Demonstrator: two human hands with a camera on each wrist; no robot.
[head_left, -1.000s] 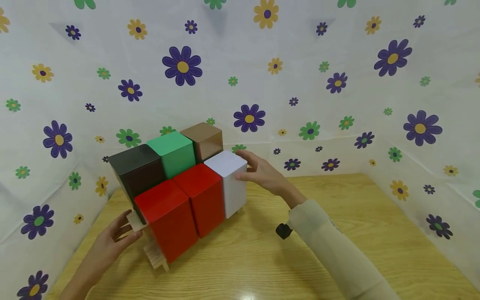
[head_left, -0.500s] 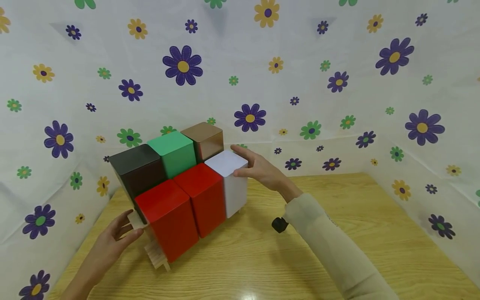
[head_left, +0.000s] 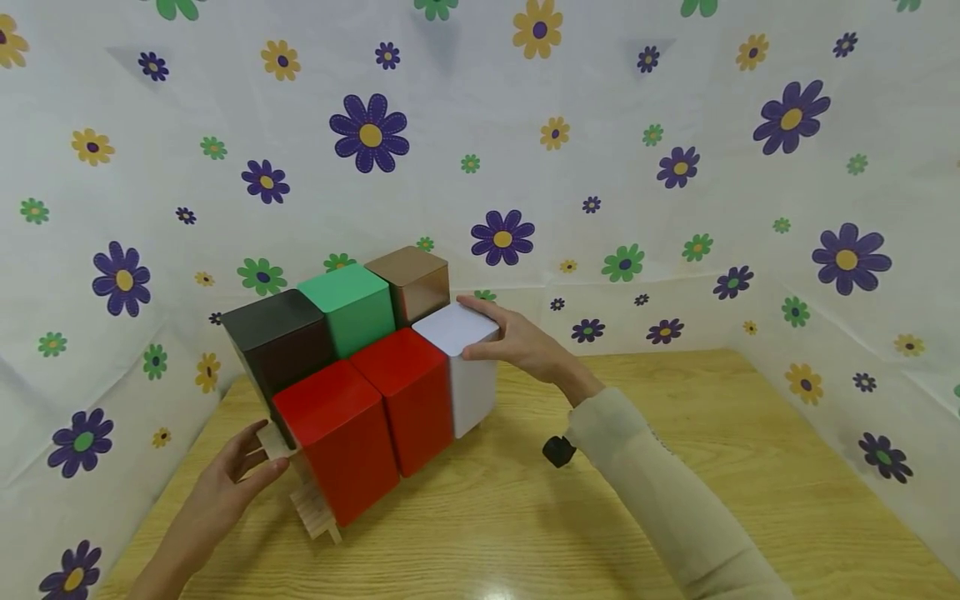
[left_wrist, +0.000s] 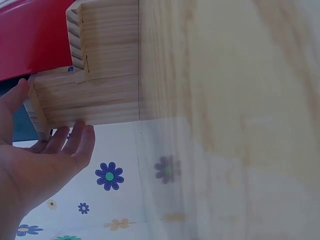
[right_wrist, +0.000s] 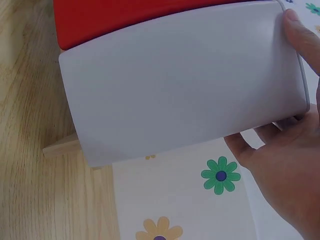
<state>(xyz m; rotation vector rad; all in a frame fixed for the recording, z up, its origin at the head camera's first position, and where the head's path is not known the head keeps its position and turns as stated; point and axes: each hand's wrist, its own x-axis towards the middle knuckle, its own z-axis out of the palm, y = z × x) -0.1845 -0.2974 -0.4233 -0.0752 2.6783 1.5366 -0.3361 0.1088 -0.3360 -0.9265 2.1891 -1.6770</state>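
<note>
A stepped wooden rack [left_wrist: 95, 97] bears two rows of smooth upright boxes. My left hand [head_left: 213, 500] holds the rack's left end, thumb on one side and fingertips on the other, as the left wrist view shows. My right hand [head_left: 528, 346] grips the top of the white box [head_left: 474, 392] at the right end of the front row. Its thumb lies at the box's top edge, with the other fingers round the far side, partly hidden. Beside the white box stand two red boxes [head_left: 416, 408]. Behind are a black box [head_left: 277, 333], a green box [head_left: 348, 304] and a brown box [head_left: 412, 279].
The rack stands on a wood-grain table [head_left: 480, 542]. A white flowered cloth [head_left: 570, 167] hangs behind and along both sides, close to the back row. A small black object [head_left: 557, 451] shows beside the right sleeve.
My right hand has shifted slightly left, its thumb moving from the white box's side up to its top edge. The left hand and the boxes keep their places.
</note>
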